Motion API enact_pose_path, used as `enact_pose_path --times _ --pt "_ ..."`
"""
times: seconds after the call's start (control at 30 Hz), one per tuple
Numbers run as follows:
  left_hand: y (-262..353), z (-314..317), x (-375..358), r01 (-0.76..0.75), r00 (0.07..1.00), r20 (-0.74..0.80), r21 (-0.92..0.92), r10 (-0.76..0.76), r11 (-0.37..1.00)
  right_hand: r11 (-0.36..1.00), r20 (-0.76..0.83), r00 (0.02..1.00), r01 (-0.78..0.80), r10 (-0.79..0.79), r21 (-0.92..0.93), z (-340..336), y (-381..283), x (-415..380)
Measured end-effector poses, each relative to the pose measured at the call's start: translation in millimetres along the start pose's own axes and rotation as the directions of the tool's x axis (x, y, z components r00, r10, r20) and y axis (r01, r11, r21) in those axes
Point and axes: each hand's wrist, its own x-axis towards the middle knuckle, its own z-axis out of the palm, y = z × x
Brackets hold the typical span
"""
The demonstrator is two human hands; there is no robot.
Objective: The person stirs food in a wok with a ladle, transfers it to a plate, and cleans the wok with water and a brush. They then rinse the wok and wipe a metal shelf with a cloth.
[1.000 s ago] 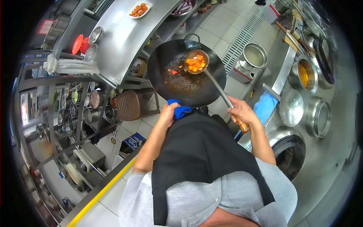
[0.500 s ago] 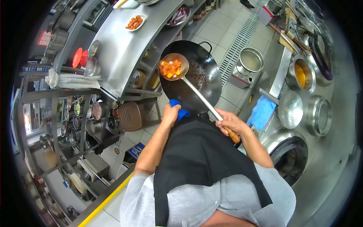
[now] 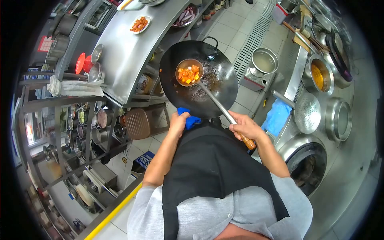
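Note:
A black wok (image 3: 226, 82) hangs in front of my apron, its far loop handle pointing away from me. My left hand (image 3: 178, 123) is closed around a folded blue cloth (image 3: 193, 121) at the wok's near edge; the part of the wok under the cloth is hidden. In my right hand (image 3: 246, 126) is the wooden grip of a long-handled ladle (image 3: 216, 102). Its bowl sits over the wok's left middle, filled with orange-red diced food (image 3: 188, 74). Dark, shiny residue coats the wok's inside beside the bowl.
To the left, a steel counter (image 3: 120, 66) bears a white dish of orange-red pieces (image 3: 139, 25). A metal pot (image 3: 264, 61) stands right of the wok. Along the right stove are a perforated strainer (image 3: 307, 113), a blue cloth (image 3: 277, 117) and a steel basin (image 3: 319, 76). A brown stool (image 3: 138, 122) stands at left.
The ladle's bowl has moved from the wok's left rim rightward and slightly down, over its inside. The wok has shifted a little left and shows more of its wet, shiny inner surface.

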Motion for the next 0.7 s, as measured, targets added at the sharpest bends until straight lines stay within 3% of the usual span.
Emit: enact_pose_path --times 0.07,0.27,0.4,0.53,0.63,0.7 --pt "1 4 2 -0.055 0.998 -0.016 0.271 0.062 0.961 0.988 -0.050 0.997 0.044 -0.051 -0.147 6 -10 0" --pt "-9 12 27 -0.188 0.965 -0.068 0.495 0.253 0.848 0.994 -0.008 0.995 0.095 -0.095 -0.054 33 -35 -32" --pt "-23 6 45 -0.176 0.975 -0.040 0.466 0.219 0.867 0.986 0.014 0.996 0.084 -0.086 0.142 23 -19 -43" --pt "-3 -7 21 0.015 1.000 -0.028 0.243 -0.008 0.970 0.961 -0.003 0.997 0.079 -0.081 0.264 16 0 -53" --pt "-10 -11 16 0.040 0.999 -0.021 0.159 -0.037 0.986 0.965 -0.051 0.997 0.073 -0.062 0.253 3 7 -48" --pt "-17 -11 10 0.053 0.998 0.026 0.079 -0.055 0.995 0.998 -0.205 0.977 0.054 -0.056 -0.015 -3 12 -41"
